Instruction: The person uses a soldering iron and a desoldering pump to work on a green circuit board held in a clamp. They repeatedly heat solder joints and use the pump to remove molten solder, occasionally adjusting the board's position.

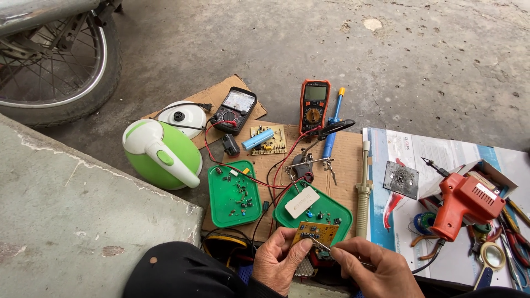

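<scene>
The left hand (279, 259) was pinching a small yellow-brown circuit board (316, 233) by its edge, low in the view above the person's lap. The right hand (371, 267) was closed around thin metal tweezers (320, 244), with the tip touching the board. Just behind lay 2 green plastic trays (232, 212) with small parts, on brown cardboard (345, 160) on the concrete floor (419, 60), near a green electric kettle (160, 154).
</scene>
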